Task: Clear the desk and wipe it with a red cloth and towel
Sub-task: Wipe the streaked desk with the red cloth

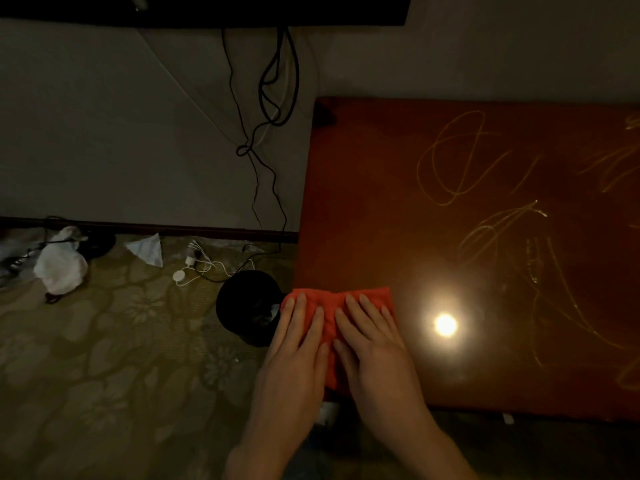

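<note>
Where the dim room meets the floor, a pale plaster wall fills the upper part of the view, with a dark wooden skirting board along its foot and black cables hanging down it from a dark panel at the top edge. Below lies an olive carpet with a pale flower pattern. To the right stands the glossy reddish-brown wooden desk, its top marked with thin yellowish scribbles and carrying a bright round reflection of a lamp. A black round bin sits on the carpet just beside the desk's left edge. Further left lie a crumpled white cloth, a white scrap of paper and a tangle of white charger cords. The folded red cloth rests at the desk's near left corner, overhanging the left edge slightly. Both hands lie flat on it with fingers straight, gripping nothing: the left hand and the right hand press side by side.
</note>
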Tool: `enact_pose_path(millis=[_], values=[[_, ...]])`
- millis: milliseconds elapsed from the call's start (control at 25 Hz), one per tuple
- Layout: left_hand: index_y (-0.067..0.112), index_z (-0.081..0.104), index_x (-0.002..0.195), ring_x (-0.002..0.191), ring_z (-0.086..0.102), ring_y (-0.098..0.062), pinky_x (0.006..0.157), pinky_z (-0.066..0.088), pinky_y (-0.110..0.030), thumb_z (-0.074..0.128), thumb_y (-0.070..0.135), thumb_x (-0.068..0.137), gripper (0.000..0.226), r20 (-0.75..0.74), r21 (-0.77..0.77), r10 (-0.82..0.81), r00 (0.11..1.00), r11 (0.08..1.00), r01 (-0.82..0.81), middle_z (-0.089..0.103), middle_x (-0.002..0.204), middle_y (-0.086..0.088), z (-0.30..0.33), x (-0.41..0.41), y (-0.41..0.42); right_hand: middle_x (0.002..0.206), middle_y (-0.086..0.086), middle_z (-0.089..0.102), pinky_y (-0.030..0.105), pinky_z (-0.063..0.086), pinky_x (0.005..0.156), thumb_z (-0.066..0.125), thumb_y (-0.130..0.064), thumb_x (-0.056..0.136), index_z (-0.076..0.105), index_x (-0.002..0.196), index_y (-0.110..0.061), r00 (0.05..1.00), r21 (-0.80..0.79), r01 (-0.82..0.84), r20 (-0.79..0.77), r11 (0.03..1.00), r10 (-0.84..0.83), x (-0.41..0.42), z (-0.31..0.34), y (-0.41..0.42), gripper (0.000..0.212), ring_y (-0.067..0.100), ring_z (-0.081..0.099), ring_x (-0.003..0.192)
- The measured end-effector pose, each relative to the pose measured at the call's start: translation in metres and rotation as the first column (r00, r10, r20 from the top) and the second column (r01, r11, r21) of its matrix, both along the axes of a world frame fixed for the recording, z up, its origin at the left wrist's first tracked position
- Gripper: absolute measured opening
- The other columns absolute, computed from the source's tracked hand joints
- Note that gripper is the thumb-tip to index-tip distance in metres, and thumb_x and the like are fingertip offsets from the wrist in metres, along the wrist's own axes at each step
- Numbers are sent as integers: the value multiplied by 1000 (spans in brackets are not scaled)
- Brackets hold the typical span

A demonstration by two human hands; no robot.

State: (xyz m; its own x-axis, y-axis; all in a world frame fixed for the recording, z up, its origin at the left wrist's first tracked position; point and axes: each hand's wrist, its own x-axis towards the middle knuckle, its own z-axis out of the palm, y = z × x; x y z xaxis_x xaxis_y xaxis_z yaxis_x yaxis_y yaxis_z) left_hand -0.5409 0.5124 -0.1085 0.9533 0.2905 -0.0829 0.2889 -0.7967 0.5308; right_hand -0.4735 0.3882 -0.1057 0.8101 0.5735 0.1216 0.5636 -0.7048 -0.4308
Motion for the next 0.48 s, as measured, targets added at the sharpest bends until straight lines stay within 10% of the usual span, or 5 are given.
enact_pose_path(millis=[240,480], values=[[32,10,153,141,-26,6,121,20,-46,29,38,105,52,-20,-62,-25,999,998,24,-19,157,18,5,80,37,154,1,38,33,7,119,49,-29,101,49,142,-18,997,68,-12,-77,998,18,80,1,30,42,11,20,143],[25,14,155,144,-23,0,122,6,-26,31,36,106,53,38,-64,-71,997,995,73,-15,159,12,6,153,67,156,-2,33,29,2,118,48,-31,102,45,145,-22,997,57,5,-82,998,-1,152,4,58,44,12,19,147]])
